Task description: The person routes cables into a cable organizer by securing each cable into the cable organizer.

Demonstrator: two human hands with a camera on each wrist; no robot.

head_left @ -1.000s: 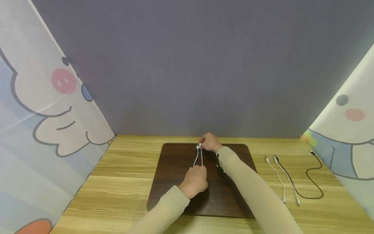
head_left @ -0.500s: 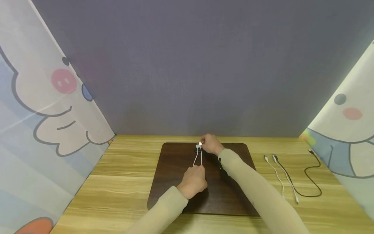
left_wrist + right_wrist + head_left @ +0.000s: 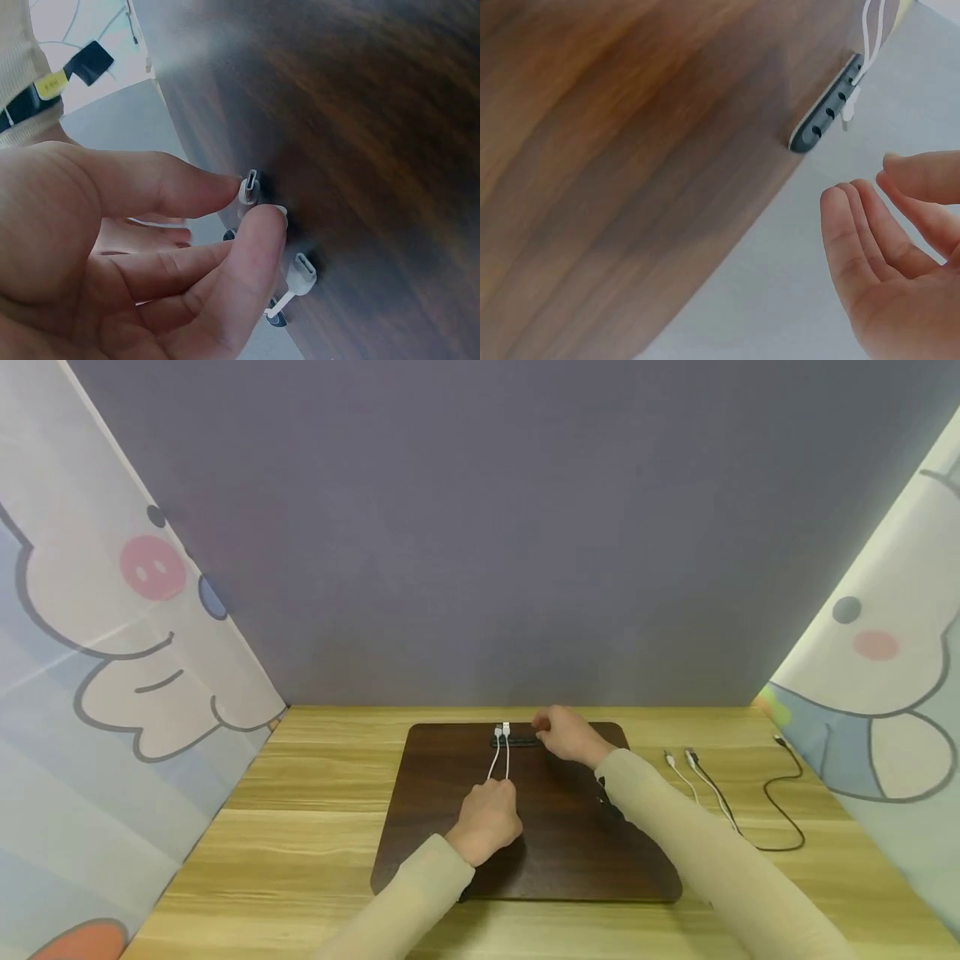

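Observation:
My left hand [image 3: 486, 820] is over the middle of the dark wooden board [image 3: 577, 835]. Its thumb and forefinger pinch a white charging cable at the USB-C plug [image 3: 250, 187], as the left wrist view shows. Just past the fingertips, a second white USB-C plug [image 3: 302, 274] lies close over the board. Both white cables [image 3: 507, 767] run up to a dark slotted cable holder [image 3: 829, 112] at the board's far edge, where their USB-A ends stick out beyond it. Beside the holder's right end, my right hand [image 3: 572, 735] holds nothing, its fingers loosely bent and apart from the thumb.
To the right of the board, white cables [image 3: 681, 774] and a black cable [image 3: 783, 814] lie on the light wooden table [image 3: 322, 793]. A grey panel [image 3: 480, 543] rises behind the table, with cartoon-print sheets [image 3: 135, 693] at both sides.
My right hand has let go of the white USB-A plug and moved right, uncovering more of the cable holder. The left hand keeps its pinch. The head view has shifted slightly.

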